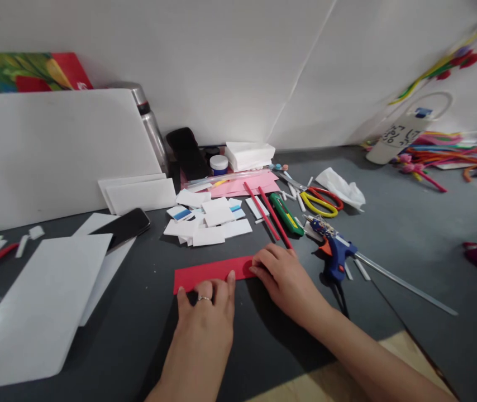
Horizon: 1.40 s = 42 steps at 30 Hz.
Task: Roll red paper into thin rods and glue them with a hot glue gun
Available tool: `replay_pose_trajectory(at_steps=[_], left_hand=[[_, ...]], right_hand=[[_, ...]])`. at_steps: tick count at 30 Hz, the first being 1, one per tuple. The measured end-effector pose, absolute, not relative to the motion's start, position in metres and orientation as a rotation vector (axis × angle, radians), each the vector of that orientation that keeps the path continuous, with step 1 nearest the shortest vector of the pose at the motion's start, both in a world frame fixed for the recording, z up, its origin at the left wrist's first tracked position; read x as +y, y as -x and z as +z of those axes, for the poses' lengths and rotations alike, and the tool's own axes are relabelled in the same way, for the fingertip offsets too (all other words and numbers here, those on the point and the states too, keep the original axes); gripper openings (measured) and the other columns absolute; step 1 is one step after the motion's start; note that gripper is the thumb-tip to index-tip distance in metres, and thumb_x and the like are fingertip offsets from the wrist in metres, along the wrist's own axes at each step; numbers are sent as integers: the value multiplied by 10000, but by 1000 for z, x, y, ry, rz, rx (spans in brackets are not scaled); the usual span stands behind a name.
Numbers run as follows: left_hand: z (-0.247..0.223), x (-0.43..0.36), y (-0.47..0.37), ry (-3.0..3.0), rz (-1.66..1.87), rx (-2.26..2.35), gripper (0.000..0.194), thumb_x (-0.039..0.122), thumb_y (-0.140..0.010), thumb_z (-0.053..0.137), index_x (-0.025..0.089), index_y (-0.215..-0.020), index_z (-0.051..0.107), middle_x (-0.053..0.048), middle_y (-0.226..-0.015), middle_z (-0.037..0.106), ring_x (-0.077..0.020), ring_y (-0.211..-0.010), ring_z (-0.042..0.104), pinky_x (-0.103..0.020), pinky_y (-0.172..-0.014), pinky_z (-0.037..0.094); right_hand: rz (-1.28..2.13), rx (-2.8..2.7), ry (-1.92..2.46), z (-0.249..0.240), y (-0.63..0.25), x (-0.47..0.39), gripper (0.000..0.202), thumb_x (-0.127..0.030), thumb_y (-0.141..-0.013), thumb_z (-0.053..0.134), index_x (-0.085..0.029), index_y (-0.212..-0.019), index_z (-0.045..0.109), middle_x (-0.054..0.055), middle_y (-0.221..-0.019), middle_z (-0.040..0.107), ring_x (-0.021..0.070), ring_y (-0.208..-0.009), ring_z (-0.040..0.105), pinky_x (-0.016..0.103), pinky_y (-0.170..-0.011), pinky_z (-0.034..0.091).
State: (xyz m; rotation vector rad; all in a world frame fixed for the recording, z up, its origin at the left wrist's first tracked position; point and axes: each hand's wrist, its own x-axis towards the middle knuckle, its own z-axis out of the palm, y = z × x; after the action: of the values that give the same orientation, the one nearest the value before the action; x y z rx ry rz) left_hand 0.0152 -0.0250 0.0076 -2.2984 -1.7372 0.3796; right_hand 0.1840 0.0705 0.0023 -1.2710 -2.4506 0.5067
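Note:
A flat strip of red paper (211,271) lies on the dark grey table in front of me. My left hand (205,324), wearing a ring, has its bent fingers on the strip's near edge, the thumb close to the left end. Curled fingers of my right hand (282,279) pinch the strip's right end. Just beyond that hand are two thin red strips (262,212) and a green utility knife (286,214). Small white foam board pieces (217,215) are piled behind the paper, a few with blue marks.
A blue glue gun (339,257) with a long clear stick lies to the right, near red-and-yellow scissors (320,202). White boards (41,301) and a black phone (127,226) are on the left. A white bottle (400,137) leans by colourful pipe cleaners (456,148).

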Motion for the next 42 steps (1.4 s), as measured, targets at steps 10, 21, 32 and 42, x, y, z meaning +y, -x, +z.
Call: replay_pose_trajectory(at_steps=[10, 21, 32, 42], left_hand=[[16, -17, -16, 2341, 484, -1658, 726, 26, -847, 483, 308, -1506, 362, -98, -950, 597, -274, -848, 582, -530, -680, 589], [16, -17, -15, 2349, 470, -1666, 729, 27, -845, 485, 325, -1500, 366, -84, -965, 599, -273, -854, 592, -554, -682, 599], [15, -19, -14, 2336, 432, -1640, 702, 34, -851, 495, 303, -1491, 391, -83, -926, 597, -270, -839, 599, -492, -647, 611], [15, -17, -13, 2351, 398, -1647, 706, -1, -834, 484, 286, -1476, 422, -79, -922, 603, -274, -854, 609, -495, -666, 610]], right_hand=[[456, -2471, 1281, 1, -187, 69, 154, -127, -988, 452, -181, -933, 586, 69, -946, 606, 218, -906, 562, 358, -822, 360], [268, -2480, 1191, 30, -203, 62, 294, 25, -884, 402, -132, -987, 627, 133, -1011, 629, 235, -931, 599, 366, -829, 511], [-188, -2794, 873, 5, -199, 17, 490, -31, -827, 481, -6, -1308, 573, 208, -1366, 585, 316, -1262, 553, 455, -1063, 491], [-23, -2814, 937, -10, -211, 17, 585, 8, -814, 436, -15, -1395, 494, 200, -1490, 459, 311, -1407, 391, 502, -1141, 401]])
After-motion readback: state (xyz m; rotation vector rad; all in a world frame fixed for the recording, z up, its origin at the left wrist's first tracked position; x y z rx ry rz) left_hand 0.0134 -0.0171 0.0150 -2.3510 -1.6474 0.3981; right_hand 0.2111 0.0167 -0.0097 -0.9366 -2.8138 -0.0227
